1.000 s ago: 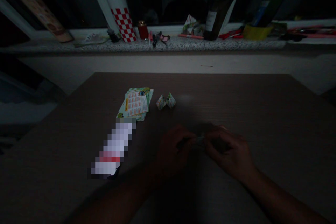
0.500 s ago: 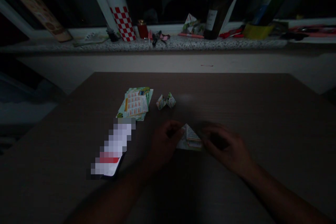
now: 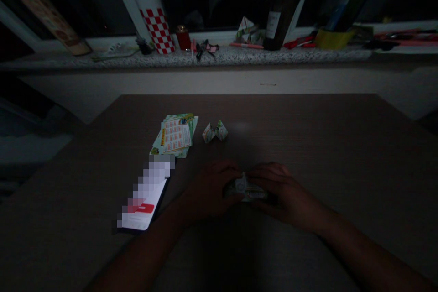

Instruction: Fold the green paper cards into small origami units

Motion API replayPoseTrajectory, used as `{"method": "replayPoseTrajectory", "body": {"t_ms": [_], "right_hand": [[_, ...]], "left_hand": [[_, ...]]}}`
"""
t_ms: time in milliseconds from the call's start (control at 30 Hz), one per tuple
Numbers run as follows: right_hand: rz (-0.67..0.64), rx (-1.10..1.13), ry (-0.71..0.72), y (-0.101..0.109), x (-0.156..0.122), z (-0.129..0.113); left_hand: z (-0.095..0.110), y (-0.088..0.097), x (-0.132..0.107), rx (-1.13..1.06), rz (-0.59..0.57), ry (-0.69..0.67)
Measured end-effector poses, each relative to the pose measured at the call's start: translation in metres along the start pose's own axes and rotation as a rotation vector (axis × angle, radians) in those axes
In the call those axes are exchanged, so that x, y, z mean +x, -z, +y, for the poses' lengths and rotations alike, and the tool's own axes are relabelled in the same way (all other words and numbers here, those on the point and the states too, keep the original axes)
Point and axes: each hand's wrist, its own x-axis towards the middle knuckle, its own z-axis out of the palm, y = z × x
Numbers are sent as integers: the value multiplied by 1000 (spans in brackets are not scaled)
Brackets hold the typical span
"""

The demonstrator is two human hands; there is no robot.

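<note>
Well, from here, with the small paper figure (image 3: 221,131) as my mark, the folded slip (image 3: 241,188) sits nearer the person and a touch right of it. The left hand (image 3: 214,189) has its fingers along the slip's far edge and thumb along the near one, pinching the left end; the right hand (image 3: 287,191) grips the other end likewise, fingers pressed together. How firmly, I can't tell in this gloom. I'd say the fold wants matched edges first, then even pressure from the middle outward, both ends held level so the crease won't wander. Counting: two hands, one slip between them, one figure with two peaks, one pile of printed slips (image 3: 176,137) left of it, too overlapped to number, and one phone (image 3: 147,216) left and nearer the person
</note>
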Motion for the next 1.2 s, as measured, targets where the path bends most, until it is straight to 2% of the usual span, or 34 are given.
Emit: {"method": "replayPoseTrajectory", "body": {"t_ms": [133, 300, 633, 900, 1033, 1200], "right_hand": [[-5, -4, 4, 1, -1, 0], [-4, -26, 14, 2, -1, -2], [-2, -30, -10, 0, 0, -2], [90, -13, -65, -11, 4, 2], [160, -15, -72, -17, 4, 5], [165, -17, -85, -19, 6, 6]], "left_hand": [[-7, 7, 0, 10, -93, -74], [-11, 5, 2, 4, -121, -105], [-4, 6, 1, 49, -180, -54], [4, -4, 6, 110, -147, 43], [10, -13, 5, 131, -74, 136], [15, -21, 4, 162, -48, 216]]}}
